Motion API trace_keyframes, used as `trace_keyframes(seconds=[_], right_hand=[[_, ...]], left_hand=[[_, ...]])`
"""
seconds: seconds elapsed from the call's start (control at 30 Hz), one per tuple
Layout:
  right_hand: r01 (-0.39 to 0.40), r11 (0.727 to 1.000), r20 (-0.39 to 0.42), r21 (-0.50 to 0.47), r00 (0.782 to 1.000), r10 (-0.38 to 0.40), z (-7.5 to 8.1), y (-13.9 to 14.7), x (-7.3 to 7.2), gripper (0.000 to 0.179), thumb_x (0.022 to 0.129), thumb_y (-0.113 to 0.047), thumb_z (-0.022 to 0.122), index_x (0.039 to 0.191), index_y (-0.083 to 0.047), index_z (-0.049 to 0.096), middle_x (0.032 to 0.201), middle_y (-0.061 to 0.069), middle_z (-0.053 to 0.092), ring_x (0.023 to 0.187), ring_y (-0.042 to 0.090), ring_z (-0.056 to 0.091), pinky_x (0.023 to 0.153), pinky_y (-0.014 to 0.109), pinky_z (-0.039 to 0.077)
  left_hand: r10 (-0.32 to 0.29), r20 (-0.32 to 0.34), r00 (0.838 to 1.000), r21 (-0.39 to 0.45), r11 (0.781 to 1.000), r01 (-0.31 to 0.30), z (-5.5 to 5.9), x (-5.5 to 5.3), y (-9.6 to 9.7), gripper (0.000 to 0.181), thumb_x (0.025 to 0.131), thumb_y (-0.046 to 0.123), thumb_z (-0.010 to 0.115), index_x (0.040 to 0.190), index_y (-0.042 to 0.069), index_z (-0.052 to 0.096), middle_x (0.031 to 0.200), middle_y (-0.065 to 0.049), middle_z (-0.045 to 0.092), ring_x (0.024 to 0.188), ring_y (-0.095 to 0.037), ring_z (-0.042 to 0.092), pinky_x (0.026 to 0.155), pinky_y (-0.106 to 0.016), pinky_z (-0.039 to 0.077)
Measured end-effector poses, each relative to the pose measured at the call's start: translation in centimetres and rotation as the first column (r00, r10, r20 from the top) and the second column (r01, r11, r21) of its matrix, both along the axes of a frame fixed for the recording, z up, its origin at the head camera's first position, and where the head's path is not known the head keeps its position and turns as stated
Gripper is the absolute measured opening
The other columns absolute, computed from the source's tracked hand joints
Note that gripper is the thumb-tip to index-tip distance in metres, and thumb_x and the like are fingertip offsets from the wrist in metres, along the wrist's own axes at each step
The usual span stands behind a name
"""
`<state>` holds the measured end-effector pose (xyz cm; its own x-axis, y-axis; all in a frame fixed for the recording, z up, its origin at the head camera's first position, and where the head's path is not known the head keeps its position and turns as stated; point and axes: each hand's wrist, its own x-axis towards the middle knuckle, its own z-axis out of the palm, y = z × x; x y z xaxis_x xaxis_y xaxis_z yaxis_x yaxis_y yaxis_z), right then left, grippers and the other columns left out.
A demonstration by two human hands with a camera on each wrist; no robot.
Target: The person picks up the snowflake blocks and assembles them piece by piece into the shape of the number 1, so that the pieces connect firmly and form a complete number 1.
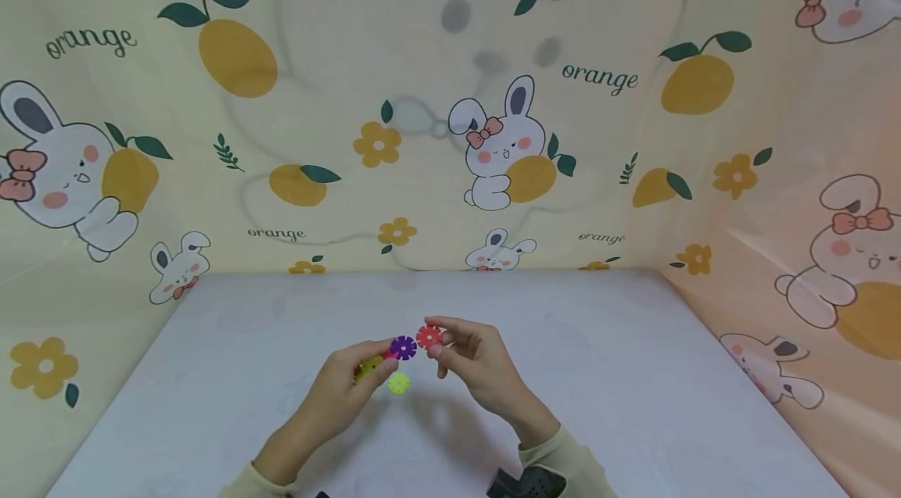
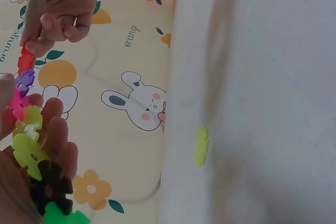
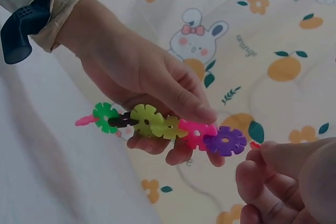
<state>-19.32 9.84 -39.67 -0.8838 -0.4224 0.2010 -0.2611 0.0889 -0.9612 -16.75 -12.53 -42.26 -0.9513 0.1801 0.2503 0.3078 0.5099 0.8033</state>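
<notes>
My left hand (image 1: pixel 336 388) grips a chain of notched snowflake discs, with the thumb on top and fingers beneath. From the free end run a purple disc (image 3: pixel 226 141), a pink disc (image 3: pixel 198 134), two yellow-green discs (image 3: pixel 147 120), a black disc (image 3: pixel 123 119), a green disc (image 3: pixel 106 117) and another pink disc (image 3: pixel 85 121). Between thumb and fingers, my right hand (image 1: pixel 486 365) pinches a red disc (image 1: pixel 429 337) beside the purple one. Whether their edges touch I cannot tell. A loose yellow-green disc (image 1: pixel 399 383) is below the hands in the head view.
The white tabletop (image 1: pixel 598 388) spreads around and below both hands. Behind it hangs a cream cloth (image 1: pixel 422 193) printed with rabbits, oranges and flowers. A dark wrist device (image 1: pixel 528 482) sits at the right sleeve (image 1: pixel 573 463).
</notes>
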Motion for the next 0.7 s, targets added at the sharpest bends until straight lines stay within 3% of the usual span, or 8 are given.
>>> trace_keyframes(seconds=[0.13,0.33,0.5,0.7], right_hand=[[-0.004,1.000,0.019,0.005,1.000,0.004,-0.04,0.05,-0.03,0.040,0.096,-0.006,0.066,0.134,0.001,0.061,0.093,0.014,0.067,0.064,0.008,0.065,0.073,0.025,0.057],[-0.006,1.000,0.049,0.019,0.999,0.005,-0.18,0.08,-0.12,0.038,0.095,-0.005,0.067,0.132,0.002,0.063,0.092,0.010,0.068,0.064,0.008,0.065,0.074,0.024,0.057],[-0.012,0.999,0.045,0.030,0.999,0.011,-0.11,-0.01,-0.11,0.037,0.095,-0.005,0.068,0.131,0.003,0.063,0.096,0.020,0.071,0.064,0.008,0.065,0.071,0.024,0.056],[-0.008,0.998,0.028,0.069,1.000,0.006,0.02,0.01,-0.05,0.036,0.095,-0.005,0.068,0.129,0.004,0.064,0.098,0.028,0.071,0.064,0.007,0.065,0.072,0.024,0.055]], left_hand=[[0.021,-0.003,1.000,-0.044,0.999,-0.021,0.22,0.06,0.04,0.032,0.097,0.032,0.067,0.123,0.012,0.073,0.118,-0.002,0.075,0.108,-0.019,0.071,0.096,-0.043,0.057],[0.000,-0.016,1.000,-0.095,0.995,-0.002,0.50,0.15,-0.04,0.035,0.096,0.035,0.068,0.122,0.012,0.073,0.112,0.000,0.076,0.094,-0.012,0.067,0.083,-0.025,0.056],[-0.006,-0.042,0.999,-0.124,0.992,0.000,0.52,0.20,-0.06,0.036,0.096,0.037,0.067,0.122,0.012,0.073,0.107,0.000,0.076,0.087,-0.009,0.062,0.075,-0.021,0.051],[0.028,-0.070,0.997,-0.209,0.977,-0.042,0.64,0.30,0.18,0.032,0.095,0.031,0.070,0.122,0.013,0.074,0.100,0.004,0.076,0.080,-0.005,0.058,0.071,-0.021,0.048]])
